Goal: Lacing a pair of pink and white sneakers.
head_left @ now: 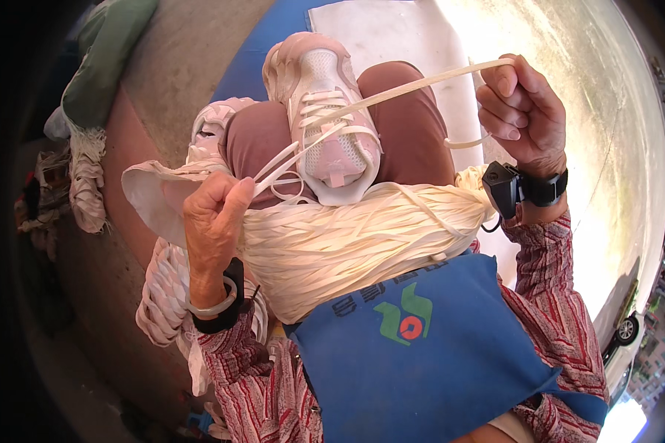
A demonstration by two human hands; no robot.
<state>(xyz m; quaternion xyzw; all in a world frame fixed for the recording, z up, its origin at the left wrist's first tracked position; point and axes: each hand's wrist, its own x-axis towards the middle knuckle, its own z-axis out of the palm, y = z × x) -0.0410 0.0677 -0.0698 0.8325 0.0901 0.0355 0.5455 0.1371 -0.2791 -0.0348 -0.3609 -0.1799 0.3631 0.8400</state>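
Observation:
A pink and white sneaker [332, 151] rests between my knees with its toe toward me. Cream shoelace [421, 77] runs through several of its eyelets. My right hand [523, 111], raised at the upper right, pinches one stretch of the lace pulled taut from the shoe, and a loose end curls below the fingers. My left hand [216, 218] is closed on a lace stretch left of the toe, thumb against the fingers. Small loops hang beside the toe. Across my lap, just below the sneaker, lies a thick bundle of cream laces [362, 240].
Another pink sneaker [216, 122] sits left of my knee. More bundled laces [166, 295] hang by my left forearm. A blue apron [428, 362] covers my lap. A green bag [107, 66] stands at the upper left, and a white sheet [384, 33] lies beyond the shoe.

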